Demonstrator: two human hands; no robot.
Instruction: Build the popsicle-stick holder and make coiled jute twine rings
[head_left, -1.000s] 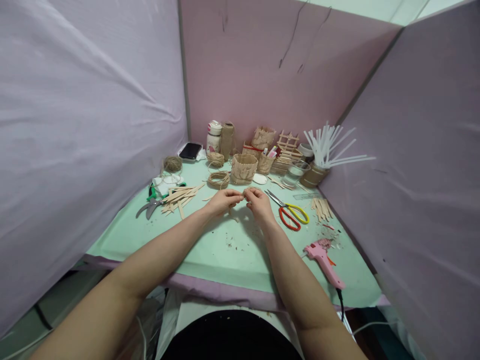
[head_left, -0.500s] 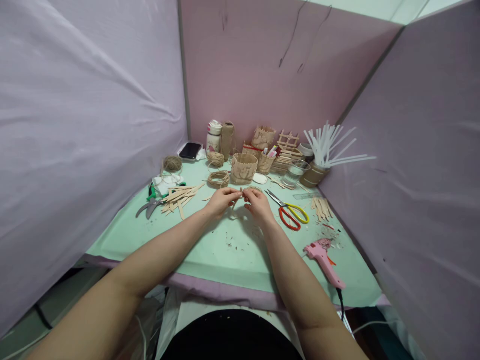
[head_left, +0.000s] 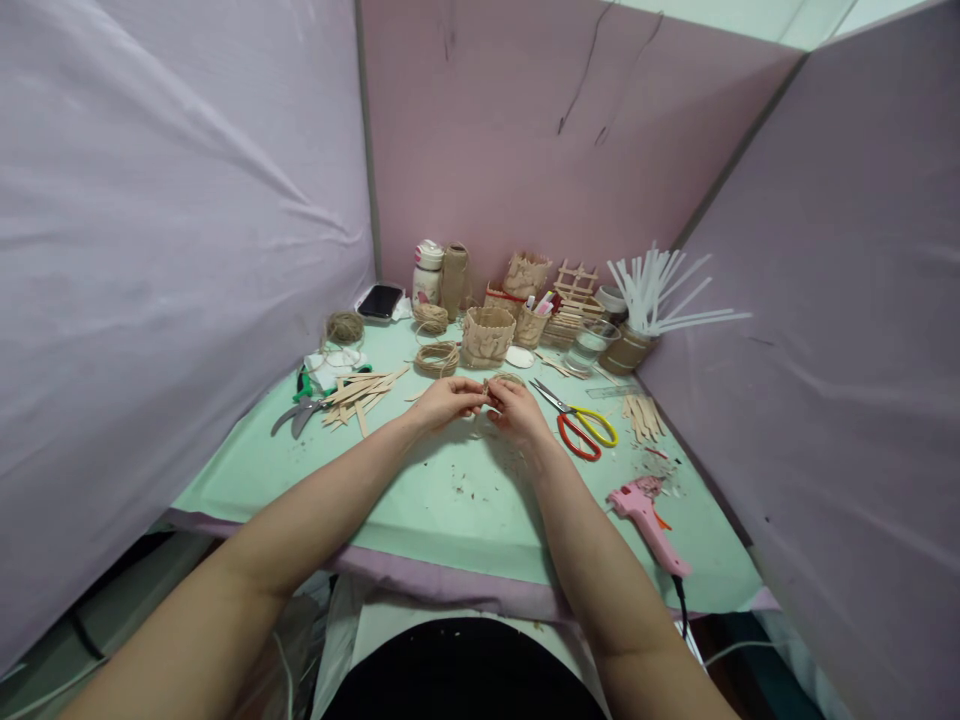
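Observation:
Over the middle of the green table, my left hand (head_left: 448,400) and my right hand (head_left: 514,405) meet fingertip to fingertip, both closed in a pinch. Between them they grip a piece of thin brown twine (head_left: 510,378), part of which curves out behind my right fingers. Most of what lies in the fingertips is hidden. Just beyond my hands stand a bark-textured cup (head_left: 488,338) and a coil of twine (head_left: 437,359). To the right of my right hand lie scissors (head_left: 577,416) with one red and one yellow handle, blades partly spread.
Wooden sticks (head_left: 361,398) and pruning shears (head_left: 298,413) lie at left. A pink glue gun (head_left: 649,525) rests at right, its cord hanging off the edge. Behind stand a glass bowl of water (head_left: 590,348), a can of white glue sticks (head_left: 628,350) and a bottle (head_left: 427,275).
My left fingers have shifted slightly and curled in closer to my right hand. The strand that hung below my fingertips is now less visible. Objects on the table stay put.

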